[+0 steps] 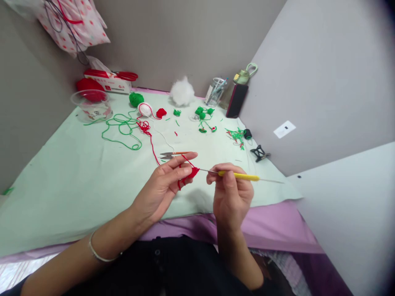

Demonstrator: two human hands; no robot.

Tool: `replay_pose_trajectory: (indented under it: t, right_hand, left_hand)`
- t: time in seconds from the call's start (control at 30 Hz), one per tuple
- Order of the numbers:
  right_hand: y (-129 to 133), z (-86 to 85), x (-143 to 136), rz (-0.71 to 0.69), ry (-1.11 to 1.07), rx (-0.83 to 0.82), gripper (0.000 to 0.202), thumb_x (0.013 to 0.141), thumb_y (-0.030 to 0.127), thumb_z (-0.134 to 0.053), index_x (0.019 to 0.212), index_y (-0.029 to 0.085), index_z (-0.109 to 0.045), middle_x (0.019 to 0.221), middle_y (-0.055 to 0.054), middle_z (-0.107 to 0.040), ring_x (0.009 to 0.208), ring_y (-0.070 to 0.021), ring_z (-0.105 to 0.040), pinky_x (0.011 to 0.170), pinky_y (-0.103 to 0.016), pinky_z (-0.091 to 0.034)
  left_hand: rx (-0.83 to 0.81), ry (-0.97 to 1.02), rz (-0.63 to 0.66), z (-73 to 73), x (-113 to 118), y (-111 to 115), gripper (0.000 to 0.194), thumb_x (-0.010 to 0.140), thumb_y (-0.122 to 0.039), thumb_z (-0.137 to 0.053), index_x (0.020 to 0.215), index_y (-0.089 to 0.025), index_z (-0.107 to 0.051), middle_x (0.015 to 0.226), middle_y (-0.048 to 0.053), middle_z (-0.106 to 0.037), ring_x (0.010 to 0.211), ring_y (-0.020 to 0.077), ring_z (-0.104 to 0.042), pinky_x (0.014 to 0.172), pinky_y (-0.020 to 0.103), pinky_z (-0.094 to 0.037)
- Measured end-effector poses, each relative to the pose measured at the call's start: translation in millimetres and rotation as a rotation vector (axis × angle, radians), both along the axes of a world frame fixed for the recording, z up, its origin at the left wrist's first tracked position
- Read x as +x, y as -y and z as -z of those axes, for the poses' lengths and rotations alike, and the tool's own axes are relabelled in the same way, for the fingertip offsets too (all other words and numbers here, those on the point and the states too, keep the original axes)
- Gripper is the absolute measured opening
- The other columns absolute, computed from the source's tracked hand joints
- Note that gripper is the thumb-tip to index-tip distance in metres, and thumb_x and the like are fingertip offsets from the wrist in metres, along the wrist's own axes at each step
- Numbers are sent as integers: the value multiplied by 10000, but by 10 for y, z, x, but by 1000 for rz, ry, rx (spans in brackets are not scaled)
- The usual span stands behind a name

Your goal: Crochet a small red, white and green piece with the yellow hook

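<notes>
My left hand (163,183) pinches a small red crochet piece (191,172) between thumb and fingers, with red yarn (151,142) looped over the index finger and trailing back across the table. My right hand (230,193) grips a yellow-handled crochet hook (243,176); its metal tip points left into the red piece. Both hands hover just above the near edge of the pale green table cover (61,181).
Small thread snips (171,155) lie just beyond my left hand. Farther back are loose green yarn (121,125), a green yarn ball (136,98), a white ball (145,109), white stuffing (182,92), small green crochet bits (203,113), a clear bowl (91,106), a jar (215,92), a bottle (243,76), a black clip (259,153).
</notes>
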State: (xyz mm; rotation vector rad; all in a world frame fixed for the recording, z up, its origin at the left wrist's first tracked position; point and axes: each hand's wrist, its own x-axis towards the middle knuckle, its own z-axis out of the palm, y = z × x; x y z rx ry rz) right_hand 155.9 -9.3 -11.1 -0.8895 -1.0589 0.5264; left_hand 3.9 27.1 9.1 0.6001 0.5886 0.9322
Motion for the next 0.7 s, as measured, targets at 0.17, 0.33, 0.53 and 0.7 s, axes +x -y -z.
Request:
replay_pose_trajectory:
  t: [0.17, 0.33, 0.53, 0.7]
  right_hand:
    - [-11, 11, -31, -116, -27, -43, 182, 1019, 299, -608, 949, 222, -757, 798, -12, -679, 604, -116, -635, 557, -269, -548]
    - [-7, 182, -126, 243, 535, 215, 291, 951, 98, -684, 1142, 291, -790, 1013, -53, -736, 900, -180, -718, 746, -332, -616]
    - [-27, 143, -42, 199, 365, 157, 231, 1004, 147, -608, 1100, 266, -781, 906, -32, -730, 804, -161, -697, 723, -323, -594]
    - [-37, 16, 7, -127, -40, -33, 180, 1032, 294, -594, 977, 242, -758, 822, -3, -682, 617, -109, -624, 579, -267, -542]
  left_hand:
    - [147, -69, -65, 44, 18, 39, 354, 859, -207, -804, 1210, -251, -798, 878, -17, -661, 870, 106, -603, 929, 248, -494]
    - [215, -143, -124, 86, 96, 116, 470, 854, -207, -831, 1310, -280, -745, 853, -25, -690, 947, 131, -633, 969, 261, -477]
    - [-89, 49, 37, 50, 57, 23, 272, 838, -170, -792, 1109, -169, -818, 1142, 69, -739, 950, 146, -653, 1022, 355, -543]
    - [108, -71, -58, 50, 24, -2, 363, 857, -179, -797, 1216, -227, -785, 945, 1, -724, 845, 107, -630, 963, 291, -525]
